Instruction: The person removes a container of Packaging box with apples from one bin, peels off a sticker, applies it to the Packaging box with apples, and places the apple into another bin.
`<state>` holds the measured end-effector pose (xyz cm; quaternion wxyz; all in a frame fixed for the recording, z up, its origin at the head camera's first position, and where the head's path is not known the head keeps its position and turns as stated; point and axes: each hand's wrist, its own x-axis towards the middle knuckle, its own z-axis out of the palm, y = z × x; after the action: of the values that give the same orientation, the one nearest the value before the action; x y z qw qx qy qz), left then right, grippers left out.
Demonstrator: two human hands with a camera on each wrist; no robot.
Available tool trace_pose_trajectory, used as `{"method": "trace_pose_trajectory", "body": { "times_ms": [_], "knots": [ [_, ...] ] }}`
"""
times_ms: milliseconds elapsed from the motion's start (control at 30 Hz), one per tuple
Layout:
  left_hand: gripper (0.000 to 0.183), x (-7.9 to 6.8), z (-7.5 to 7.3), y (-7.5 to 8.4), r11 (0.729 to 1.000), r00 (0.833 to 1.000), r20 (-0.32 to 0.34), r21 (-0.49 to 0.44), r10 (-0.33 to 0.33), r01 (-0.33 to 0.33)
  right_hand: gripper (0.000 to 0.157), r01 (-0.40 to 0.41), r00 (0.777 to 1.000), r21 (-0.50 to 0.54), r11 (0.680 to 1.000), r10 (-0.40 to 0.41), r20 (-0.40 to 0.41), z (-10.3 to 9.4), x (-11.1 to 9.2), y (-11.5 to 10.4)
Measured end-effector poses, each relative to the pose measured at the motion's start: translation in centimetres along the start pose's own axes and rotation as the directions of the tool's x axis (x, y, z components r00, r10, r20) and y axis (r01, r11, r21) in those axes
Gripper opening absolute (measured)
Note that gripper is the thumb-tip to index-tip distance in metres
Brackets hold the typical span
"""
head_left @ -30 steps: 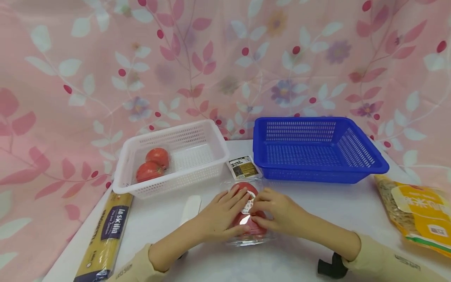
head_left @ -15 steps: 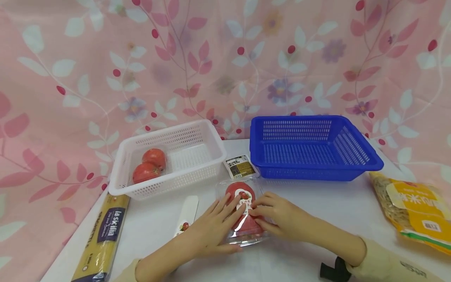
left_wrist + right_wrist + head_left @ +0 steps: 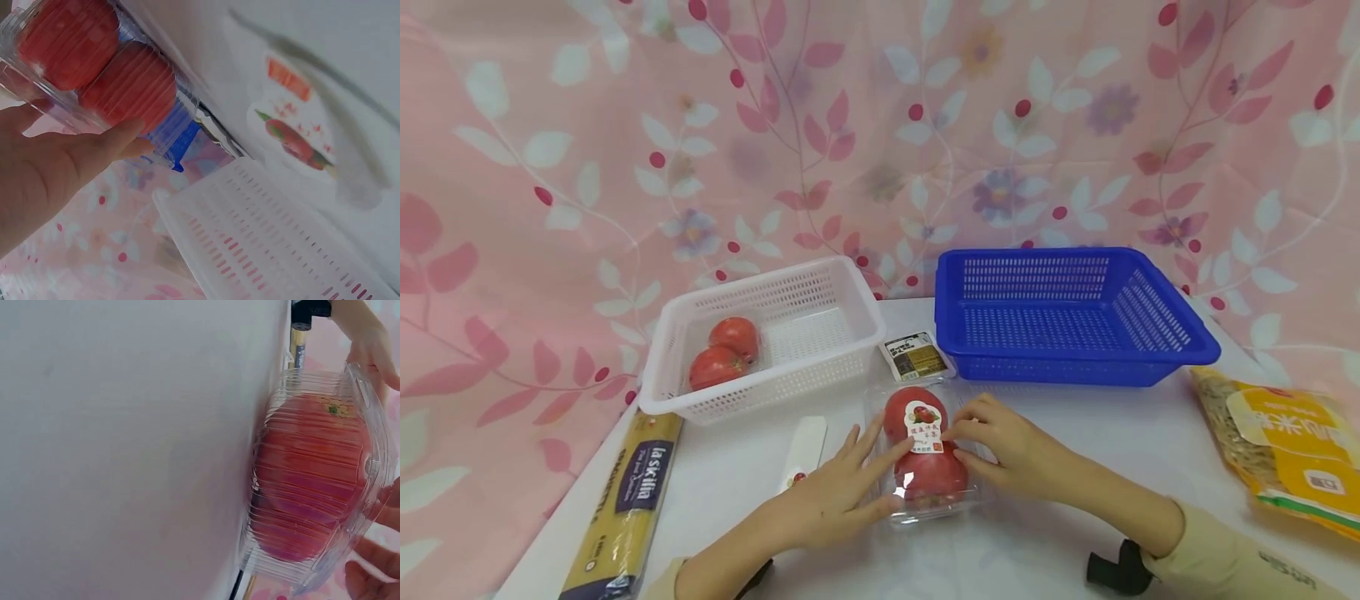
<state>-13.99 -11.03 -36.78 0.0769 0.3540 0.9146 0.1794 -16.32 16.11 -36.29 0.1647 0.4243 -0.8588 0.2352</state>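
Observation:
A clear plastic box [image 3: 936,506] on the table in front of me holds two red tomatoes [image 3: 931,475]. A white printed label [image 3: 925,429] lies on its lid. My left hand [image 3: 831,504] is at the box's left side, its fingers spread and fairly straight, fingertips at the lid. My right hand [image 3: 1011,454] is at the right side with fingers lightly bent, fingertips by the label's right edge. In the right wrist view, fingers [image 3: 375,556] lie along the lid's rim. A white strip bearing another label [image 3: 805,450] lies left of the box, partly behind my left hand.
At the back left stands a white basket [image 3: 805,375] with two packed tomatoes [image 3: 726,354] in it. A blue basket [image 3: 1075,367] stands back right, with a small flat packet [image 3: 917,357] between them. Spaghetti [image 3: 625,500] lies left, a yellow bag [image 3: 1285,450] right.
My left hand has come off the label and moved left, so the label now shows whole. My right hand's fingers have drawn back slightly to the label's right edge.

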Motion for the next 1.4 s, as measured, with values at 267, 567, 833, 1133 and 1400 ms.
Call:
{"method": "trace_pose_trajectory", "body": {
  "times_ms": [267, 567, 833, 1133, 1400],
  "knots": [
    [0.071, 1.9, -1.0, 0.2, 0.982, 0.986, 0.004, -0.089, -0.166, 0.166, 0.031, -0.203, 0.975, -0.029, 0.979, 0.204, 0.090, 0.0, -0.1, 0.0],
    [0.086, 3.4, -0.6, 1.1, 0.979, 0.982, 0.015, -0.072, -0.189, 0.189, 0.042, -0.344, 0.916, 0.073, 0.936, 0.317, 0.245, 0.3, 0.4, -0.8],
    [0.089, 3.8, -0.8, 1.7, 0.960, 0.963, 0.030, -0.068, -0.269, 0.270, 0.046, -0.388, 0.898, 0.100, 0.916, 0.352, 0.264, 0.9, 0.8, -1.4],
    [0.089, 4.1, -0.1, 1.9, 0.969, 0.979, -0.007, -0.142, -0.205, 0.202, 0.053, -0.437, 0.878, 0.100, 0.894, 0.400, 0.265, 1.4, 1.0, -1.6],
    [0.076, 3.9, -0.1, 2.1, 0.981, 0.990, -0.053, -0.154, -0.128, 0.119, 0.054, -0.415, 0.893, 0.090, 0.905, 0.386, 0.233, 1.5, 1.0, -2.0]
  ]
}}
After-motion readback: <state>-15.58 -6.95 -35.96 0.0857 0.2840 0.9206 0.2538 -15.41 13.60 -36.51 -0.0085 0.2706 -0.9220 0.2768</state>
